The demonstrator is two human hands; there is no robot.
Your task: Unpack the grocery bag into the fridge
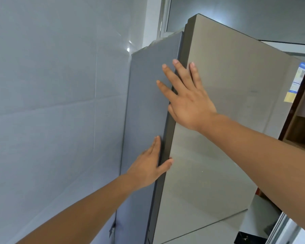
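A tall fridge fills the middle of the head view, with a grey side panel [144, 103] and a beige-grey upper door [227, 103]. My right hand [187, 99] lies flat with fingers spread across the door's left edge, high up. My left hand [150, 166] is lower on the same edge, fingers along the side panel and thumb on the dark door rim. The door looks slightly apart from the cabinet at the top. Neither hand holds anything. No grocery bag is in view.
A grey tiled wall [51, 103] stands close on the left of the fridge. A label sticker [297, 81] sits at the door's right edge. Wooden shelving [303, 127] is behind on the right. A lower door [201, 231] starts below the upper one.
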